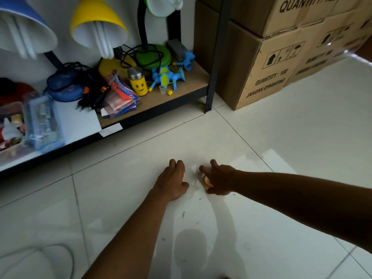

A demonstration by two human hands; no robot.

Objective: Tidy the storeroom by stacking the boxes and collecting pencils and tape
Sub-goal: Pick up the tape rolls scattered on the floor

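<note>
Both my hands are down on the white tiled floor (281, 137). My right hand (220, 179) curls its fingers over a small orange tape roll (207, 181), of which only an edge shows. My left hand (173, 179) lies just to the left, fingers bent; a sliver of orange shows under its fingers, and I cannot tell what that is. Stacked cardboard boxes (267, 57) printed "QUANTITY : 100" stand at the back right. No pencils are in sight.
A low shelf (161, 97) at the back left carries blue, yellow and green desk lamps, a yellow smiley cup (138, 82), blue plastic toys, packets and a plastic case. A black shelf post (213, 57) stands beside the boxes. A white cable (50, 250) loops at bottom left.
</note>
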